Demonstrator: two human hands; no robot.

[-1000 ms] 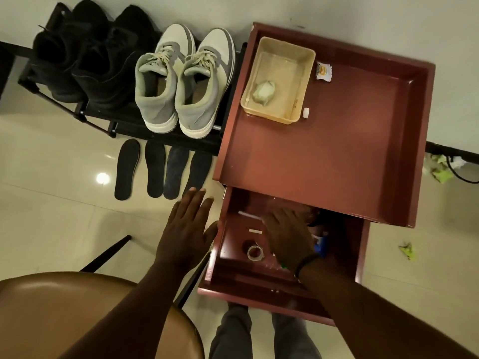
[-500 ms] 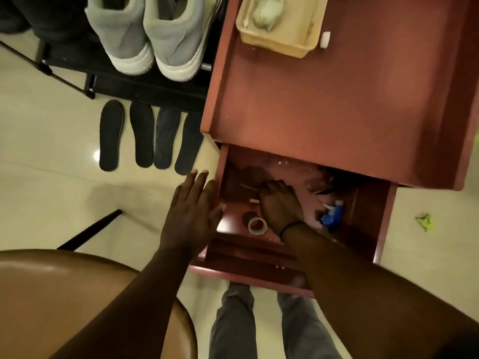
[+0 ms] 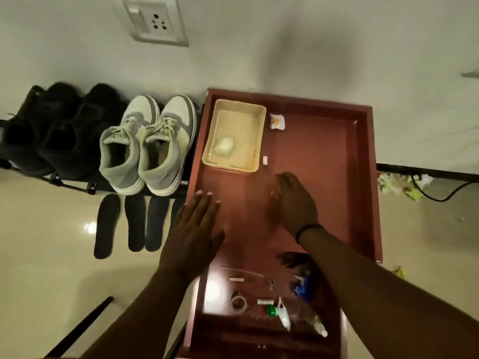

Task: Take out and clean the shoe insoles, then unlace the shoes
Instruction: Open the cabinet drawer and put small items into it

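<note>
**Q:** Where are the shoes and insoles?

**A:** Taking the red cabinet top point(image 3: 321, 182) as my landmark: the grey sneakers point(image 3: 147, 146), still laced, sit on a black rack point(image 3: 77, 186) just to its left. A black pair point(image 3: 59, 130) stands further left. Four dark insoles point(image 3: 129, 224) lie flat on the glossy cream floor point(image 3: 46, 242) in front of the rack.

**Q:** And your hands?

**A:** My left hand point(image 3: 194, 229) lies flat, fingers straight, over the cabinet's left edge. My right hand point(image 3: 295, 203) hovers over its middle, blurred; I cannot tell its grip.

**Q:** Anything else?

**A:** A cream tray point(image 3: 259, 117) at the cabinet's back left, an open drawer point(image 3: 207, 322) of clutter below, a wall socket point(image 3: 153, 22) above. No readable writing.
</note>
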